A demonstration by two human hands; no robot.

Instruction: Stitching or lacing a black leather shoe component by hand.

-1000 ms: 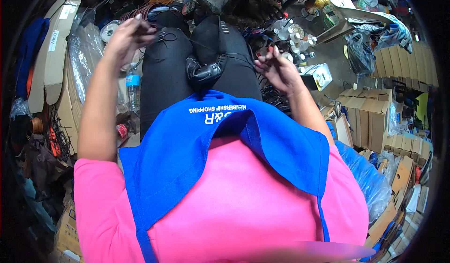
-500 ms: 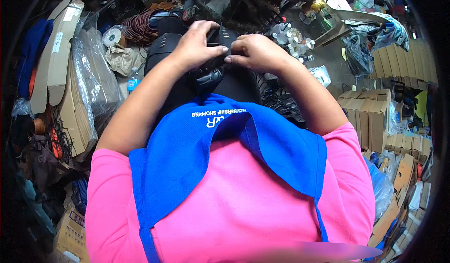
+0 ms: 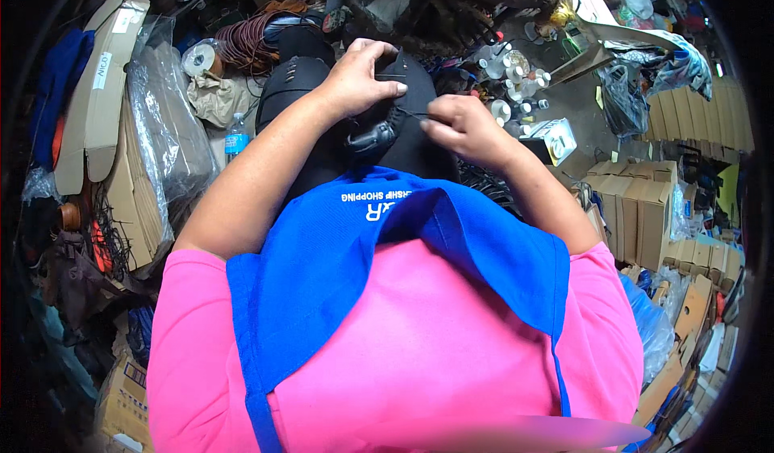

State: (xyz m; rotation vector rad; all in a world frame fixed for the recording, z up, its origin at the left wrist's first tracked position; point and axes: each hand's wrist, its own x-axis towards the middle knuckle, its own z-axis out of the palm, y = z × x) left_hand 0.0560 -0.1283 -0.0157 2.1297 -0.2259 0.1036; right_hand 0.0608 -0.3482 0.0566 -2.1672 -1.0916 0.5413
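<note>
Over my dark-clothed lap, a black piece of work (image 3: 372,137) with a glossy, rounded lower part rests between my knees. Its kind cannot be made out against the dark cloth. My left hand (image 3: 363,79) grips the upper part of this black piece, fingers curled over its far side and thumb on the near side. A thin black cord (image 3: 410,112) runs from the piece to my right hand (image 3: 468,130), which pinches it between thumb and fingers, a little apart to the right. The cord looks drawn taut.
Coiled reddish-brown cord (image 3: 246,43), a white spool (image 3: 198,59) and a water bottle (image 3: 236,140) lie to the left. Several small bottles (image 3: 513,74) and a white container (image 3: 558,138) stand at the right. Cardboard boxes (image 3: 641,211) are stacked further right.
My right hand has moved right and slightly down, away from my left hand, with the black cord now stretched between it and the piece. The whole view has shifted slightly.
</note>
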